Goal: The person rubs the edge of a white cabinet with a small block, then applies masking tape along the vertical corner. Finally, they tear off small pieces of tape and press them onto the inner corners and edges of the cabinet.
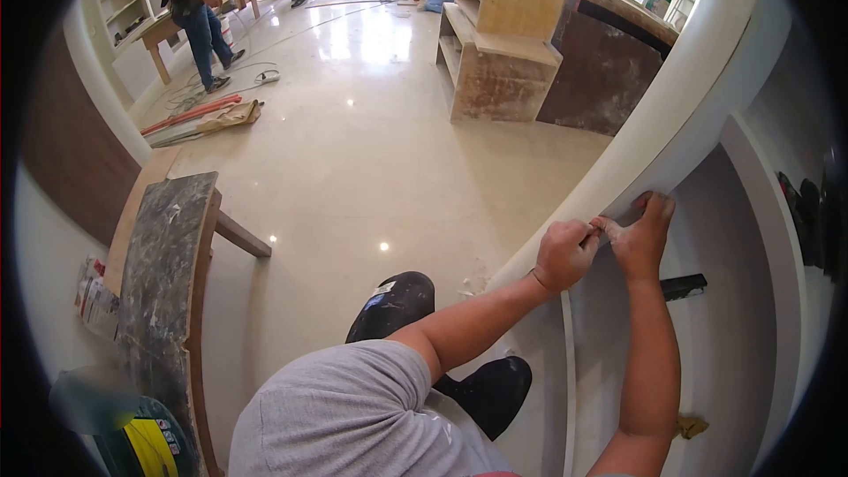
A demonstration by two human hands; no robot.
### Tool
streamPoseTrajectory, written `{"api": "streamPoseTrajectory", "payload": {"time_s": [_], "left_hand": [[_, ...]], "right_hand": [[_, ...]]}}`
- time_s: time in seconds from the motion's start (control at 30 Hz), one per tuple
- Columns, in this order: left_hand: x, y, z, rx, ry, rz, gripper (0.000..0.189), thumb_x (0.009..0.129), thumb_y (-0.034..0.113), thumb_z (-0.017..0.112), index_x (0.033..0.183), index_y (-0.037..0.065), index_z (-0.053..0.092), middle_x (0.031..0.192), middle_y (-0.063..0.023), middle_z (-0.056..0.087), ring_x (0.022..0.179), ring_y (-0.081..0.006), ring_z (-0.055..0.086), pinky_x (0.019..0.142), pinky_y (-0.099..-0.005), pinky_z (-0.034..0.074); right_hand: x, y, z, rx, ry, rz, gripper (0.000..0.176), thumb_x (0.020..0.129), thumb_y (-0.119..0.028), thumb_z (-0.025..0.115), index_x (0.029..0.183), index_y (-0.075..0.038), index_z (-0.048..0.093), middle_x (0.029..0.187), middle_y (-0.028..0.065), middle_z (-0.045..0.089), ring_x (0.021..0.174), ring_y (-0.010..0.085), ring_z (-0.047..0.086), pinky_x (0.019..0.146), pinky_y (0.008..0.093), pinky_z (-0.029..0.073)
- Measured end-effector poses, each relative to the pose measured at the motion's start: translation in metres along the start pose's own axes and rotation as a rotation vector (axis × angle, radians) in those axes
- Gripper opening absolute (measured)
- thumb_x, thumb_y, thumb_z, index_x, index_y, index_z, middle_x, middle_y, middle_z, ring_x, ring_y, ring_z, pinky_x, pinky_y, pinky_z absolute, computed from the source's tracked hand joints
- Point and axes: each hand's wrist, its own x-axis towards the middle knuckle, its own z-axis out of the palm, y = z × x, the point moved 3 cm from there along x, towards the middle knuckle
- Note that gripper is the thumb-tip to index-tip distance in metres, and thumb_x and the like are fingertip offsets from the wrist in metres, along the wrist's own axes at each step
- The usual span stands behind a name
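Note:
My left hand [565, 253] is closed at the lower edge of a long white panel [667, 106], its thumb and fingers pinched together. Right beside it, my right hand [643, 234] also has bent fingers pressed at that edge, its thumb almost touching the left hand. Whatever lies between the fingertips is too small to make out. Under the hands is a grey-white shelf unit [569, 371] with compartments. A black object [684, 287] lies inside it, right of my right wrist, and a yellowish-brown piece [691, 427] sits lower down.
A worn board on a wooden bench [168, 256] stands at left. Wooden cabinets [508, 71] stand ahead. Red strips [199, 115], cables and a paper bag lie on the tiled floor [353, 168]. A person [190, 18] stands at upper left, others farther back.

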Motion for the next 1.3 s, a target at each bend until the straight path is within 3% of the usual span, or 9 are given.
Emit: {"api": "streamPoseTrajectory", "payload": {"time_s": [0.13,0.23,0.33,0.43,0.53,0.63,0.73,1.07,1.3], "left_hand": [[-0.003,-0.005,0.004,0.055,-0.063,0.297,0.018,0.077,0.01,0.079,0.075,0.009,0.061,0.066,-0.0085,0.055,0.066,-0.0317,0.058,0.065,-0.0432,0.046],[-0.057,0.022,0.019,-0.133,-0.399,0.503,0.024,0.079,0.016,0.078,0.071,0.01,0.056,0.066,-0.0079,0.054,0.067,-0.0328,0.058,0.067,-0.0429,0.045],[-0.098,0.026,0.025,-0.146,-0.543,0.316,0.024,0.081,0.02,0.077,0.073,0.009,0.058,0.068,-0.0087,0.056,0.069,-0.0327,0.059,0.066,-0.0442,0.045],[-0.133,0.0,0.005,-0.156,-0.785,0.251,0.021,0.083,0.021,0.077,0.077,0.009,0.063,0.071,-0.0101,0.059,0.071,-0.0327,0.061,0.067,-0.0442,0.046],[-0.153,-0.026,-0.035,-0.209,-0.882,0.214,0.019,0.085,0.021,0.077,0.079,0.008,0.066,0.073,-0.0113,0.062,0.071,-0.0343,0.062,0.066,-0.0458,0.048],[-0.157,-0.048,-0.071,-0.151,-0.913,0.0,0.019,0.086,0.019,0.076,0.077,0.006,0.066,0.072,-0.0105,0.063,0.072,-0.0352,0.062,0.065,-0.0466,0.049],[-0.14,-0.045,-0.098,-0.142,-0.915,-0.087,0.018,0.086,0.018,0.076,0.077,0.006,0.067,0.072,-0.0096,0.063,0.072,-0.0344,0.062,0.064,-0.047,0.049],[-0.092,-0.019,-0.127,-0.171,-0.778,0.012,0.006,0.087,0.014,0.076,0.091,0.011,0.072,0.082,-0.0056,0.069,0.081,-0.0293,0.065,0.074,-0.0411,0.051],[-0.071,0.003,-0.123,-0.305,-0.819,-0.011,0.01,0.088,0.009,0.075,0.096,0.008,0.069,0.089,-0.0082,0.068,0.084,-0.0305,0.065,0.077,-0.0396,0.051]], "right_hand": [[-0.001,-0.001,0.0,-0.024,-0.013,0.012,0.077,0.053,-0.025,0.099,0.103,-0.006,0.044,0.101,0.0127,0.047,0.099,0.0373,0.047,0.084,0.0488,0.045],[0.001,-0.001,0.0,-0.028,-0.026,-0.008,0.077,0.053,-0.026,0.099,0.104,-0.005,0.045,0.101,0.013,0.048,0.098,0.0378,0.047,0.085,0.0487,0.045],[0.0,0.0,-0.002,-0.022,-0.015,-0.039,0.079,0.053,-0.029,0.099,0.105,-0.004,0.045,0.102,0.0142,0.048,0.098,0.0385,0.048,0.085,0.0485,0.046],[0.003,-0.006,-0.006,-0.058,-0.005,-0.08,0.081,0.051,-0.034,0.098,0.105,-0.004,0.045,0.101,0.0155,0.05,0.097,0.0391,0.049,0.085,0.0485,0.046],[0.002,-0.003,-0.005,-0.144,0.001,-0.106,0.083,0.05,-0.039,0.096,0.106,-0.003,0.046,0.101,0.0162,0.051,0.093,0.0393,0.052,0.082,0.0483,0.047],[0.006,0.001,-0.006,-0.151,-0.018,-0.113,0.081,0.051,-0.04,0.095,0.105,-0.003,0.049,0.1,0.0163,0.053,0.086,0.0386,0.055,0.077,0.0473,0.049],[0.014,0.011,-0.011,-0.194,-0.097,-0.072,0.077,0.051,-0.038,0.096,0.103,-0.002,0.052,0.101,0.0168,0.054,0.082,0.0377,0.057,0.074,0.0464,0.05],[0.013,-0.015,-0.02,-0.229,-0.098,-0.049,0.068,0.052,-0.033,0.097,0.095,-0.001,0.055,0.097,0.0135,0.057,0.087,0.0368,0.061,0.076,0.046,0.053],[0.011,0.005,-0.009,-0.224,-0.112,-0.043,0.079,0.047,-0.037,0.098,0.1,-0.002,0.052,0.105,0.0151,0.055,0.088,0.0378,0.062,0.075,0.0463,0.054]]}}
